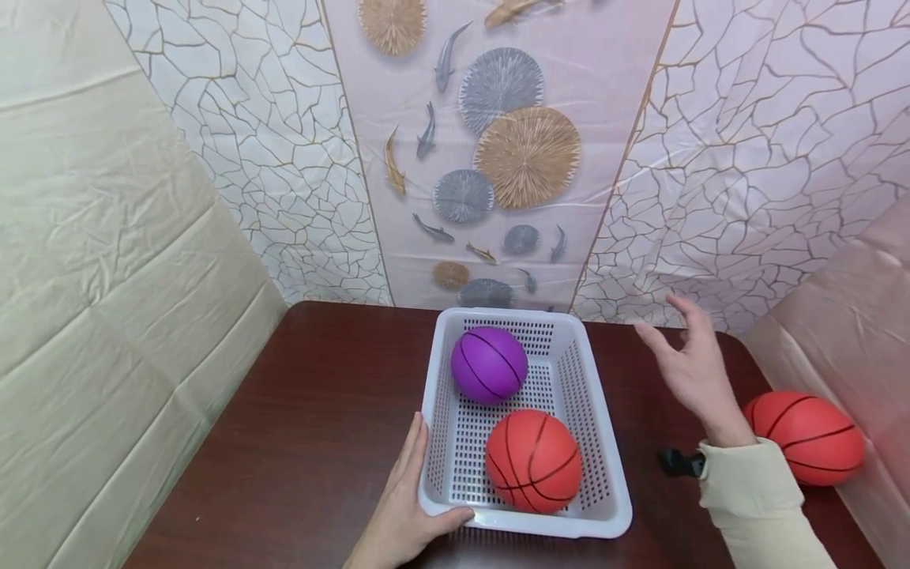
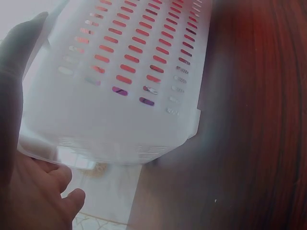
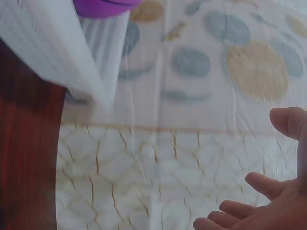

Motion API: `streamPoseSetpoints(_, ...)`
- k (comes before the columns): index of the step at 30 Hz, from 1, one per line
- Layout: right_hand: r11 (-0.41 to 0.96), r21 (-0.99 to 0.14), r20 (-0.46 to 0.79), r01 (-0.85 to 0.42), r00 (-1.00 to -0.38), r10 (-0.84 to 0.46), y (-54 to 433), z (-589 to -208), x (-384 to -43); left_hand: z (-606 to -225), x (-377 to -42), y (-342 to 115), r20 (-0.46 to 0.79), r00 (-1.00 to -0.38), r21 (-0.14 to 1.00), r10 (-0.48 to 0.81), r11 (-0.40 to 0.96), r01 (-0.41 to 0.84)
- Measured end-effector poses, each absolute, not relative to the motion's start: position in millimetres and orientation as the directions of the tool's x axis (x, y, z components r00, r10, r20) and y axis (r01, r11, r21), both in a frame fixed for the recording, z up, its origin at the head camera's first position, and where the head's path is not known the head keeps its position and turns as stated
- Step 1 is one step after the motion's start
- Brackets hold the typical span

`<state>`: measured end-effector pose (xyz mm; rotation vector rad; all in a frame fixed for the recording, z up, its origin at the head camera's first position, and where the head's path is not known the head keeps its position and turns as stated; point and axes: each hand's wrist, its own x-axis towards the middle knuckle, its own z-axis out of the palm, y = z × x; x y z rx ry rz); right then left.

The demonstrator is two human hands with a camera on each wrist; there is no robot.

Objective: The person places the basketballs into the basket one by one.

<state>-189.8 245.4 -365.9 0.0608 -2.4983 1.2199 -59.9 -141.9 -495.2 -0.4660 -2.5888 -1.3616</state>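
Note:
A white perforated plastic basket point(image 1: 614, 474) stands on the table with a purple ball point(image 1: 489, 365) in its far left part and a red ball point(image 1: 533, 461) at its near end, both black-lined like basketballs. My left hand point(image 1: 404, 499) holds the basket's near left corner, thumb along the near rim and fingers against the left side. In the left wrist view the corner of the basket point(image 2: 110, 115) lies between thumb and fingers. Raised to the right of the basket, my right hand point(image 1: 693, 367) has its fingers spread and holds nothing.
Another red ball point(image 1: 806, 437) rests at the table's right side, partly behind the right forearm. A small black object point(image 1: 678, 462) shows at the right cuff. The dark wood table point(image 1: 306, 427) meets patterned cloth point(image 1: 526, 158) at the back and pale cloth point(image 1: 92, 300) at the sides.

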Motion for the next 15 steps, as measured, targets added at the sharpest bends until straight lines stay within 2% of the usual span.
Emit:
streamPoseSetpoints(6,0.663,-0.74,0.348,-0.111,-0.907,0.236,280,-361,-185,-496,-61,-142,0.316,-0.931,0.76,0.182,0.539,0.363)
streamPoseSetpoints(15,0.739,-0.659,0.251,0.141,-0.885,0.392,339,-377,-170,-496,-60,-141,0.312,-0.931,0.761,0.188,0.538,0.363)
